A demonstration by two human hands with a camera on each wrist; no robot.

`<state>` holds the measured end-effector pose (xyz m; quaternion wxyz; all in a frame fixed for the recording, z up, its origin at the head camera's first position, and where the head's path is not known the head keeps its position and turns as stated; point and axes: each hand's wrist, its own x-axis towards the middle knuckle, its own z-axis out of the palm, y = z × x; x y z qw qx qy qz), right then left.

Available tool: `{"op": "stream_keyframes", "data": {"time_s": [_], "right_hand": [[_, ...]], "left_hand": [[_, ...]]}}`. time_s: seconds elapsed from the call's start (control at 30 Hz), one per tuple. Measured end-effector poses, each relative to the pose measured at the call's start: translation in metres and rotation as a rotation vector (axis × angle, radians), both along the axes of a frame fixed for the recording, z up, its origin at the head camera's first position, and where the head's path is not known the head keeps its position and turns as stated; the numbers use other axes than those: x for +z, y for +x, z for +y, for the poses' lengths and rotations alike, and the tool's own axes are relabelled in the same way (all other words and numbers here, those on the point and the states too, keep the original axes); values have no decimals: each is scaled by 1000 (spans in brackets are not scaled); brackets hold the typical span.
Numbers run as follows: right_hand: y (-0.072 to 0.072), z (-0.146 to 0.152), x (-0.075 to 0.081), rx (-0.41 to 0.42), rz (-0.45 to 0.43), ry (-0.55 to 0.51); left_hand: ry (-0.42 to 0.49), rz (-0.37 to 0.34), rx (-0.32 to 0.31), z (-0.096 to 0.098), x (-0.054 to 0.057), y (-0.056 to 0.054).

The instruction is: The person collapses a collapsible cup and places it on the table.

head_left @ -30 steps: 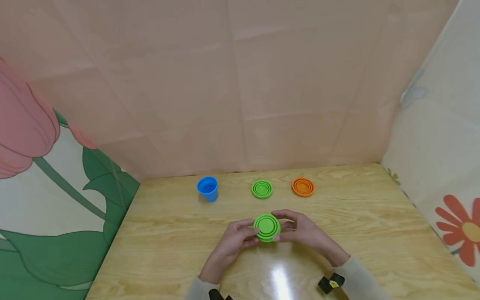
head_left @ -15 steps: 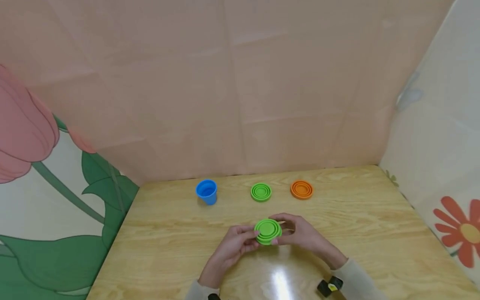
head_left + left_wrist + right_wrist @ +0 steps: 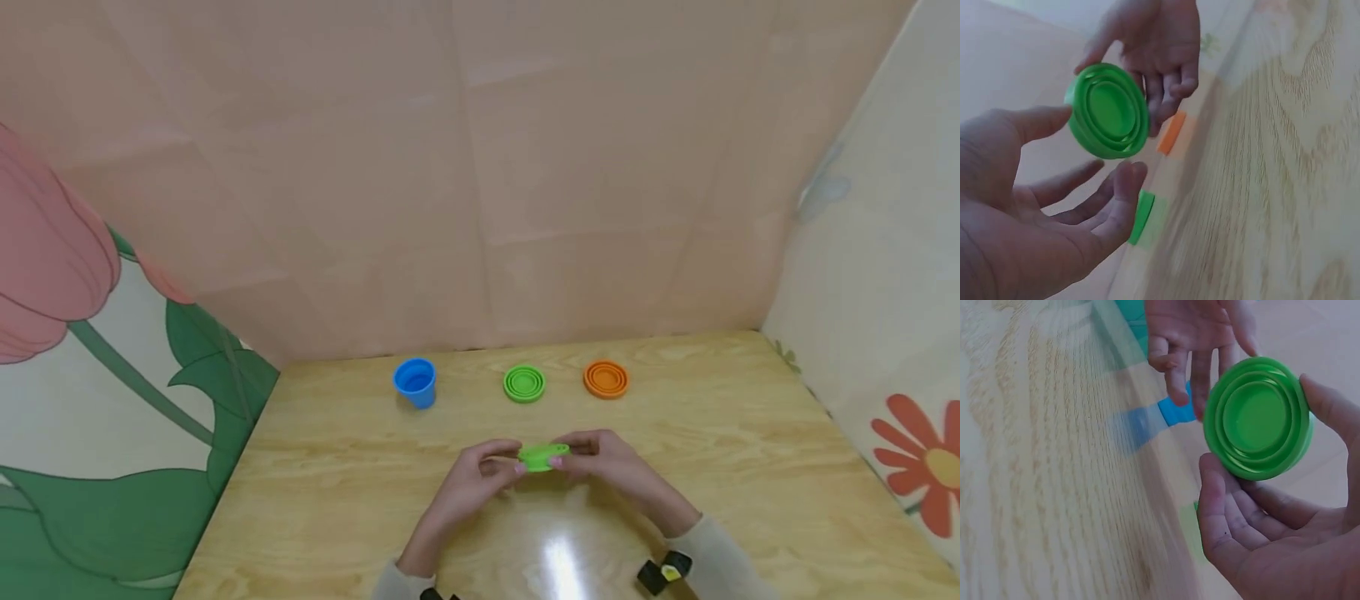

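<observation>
Between both hands is a green collapsible cup [image 3: 544, 458], folded flat and held above the table. It appears nearly edge-on in the head view, while both wrist views show its concentric rings [image 3: 1110, 110]. My left hand [image 3: 467, 487] holds the cup's left side, thumb at the near edge. On the opposite side, my right hand [image 3: 622, 477] pinches it between thumb and curved fingers. In the right wrist view, the fingers of the right hand [image 3: 1272, 531] reach under the cup's edge.
Along the back of the wooden table [image 3: 337, 475] stand a blue cup [image 3: 416, 383], fully extended, a second flat green collapsible cup [image 3: 524, 383] and a flat orange one [image 3: 606, 379]. A pinkish cloth wall [image 3: 480, 208] rises behind them.
The green cup in my hands has tilted from showing its round ringed face to nearly edge-on in the head view. Both hands turned with it; the cups at the back stayed put.
</observation>
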<state>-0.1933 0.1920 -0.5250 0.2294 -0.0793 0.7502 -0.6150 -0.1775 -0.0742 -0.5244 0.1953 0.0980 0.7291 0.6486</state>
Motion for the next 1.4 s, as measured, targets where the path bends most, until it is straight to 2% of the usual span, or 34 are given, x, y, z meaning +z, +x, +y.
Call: {"op": "stream_keyframes", "data": {"time_s": [0.1, 0.4, 0.8, 0.93, 1.1, 1.27, 1.4], "right_hand": [[1, 0, -2, 7, -32, -11], [-1, -3, 1, 31, -44, -60], [-1, -7, 1, 89, -66, -109], [-2, -7, 0, 89, -53, -80], [0, -1, 0, 44, -1, -54], [3, 7, 4, 19, 22, -115], [5, 9, 4, 16, 17, -162]], "left_hand": [[-38, 57, -9, -2, 1, 1], [-39, 183, -5, -2, -1, -2], [-48, 236, 59, -1, -4, -1], [-70, 239, 80, -2, -4, -1], [-80, 195, 92, -3, -2, -2], [-72, 156, 100, -3, -1, -3], [-14, 95, 110, -1, -2, -4]]}}
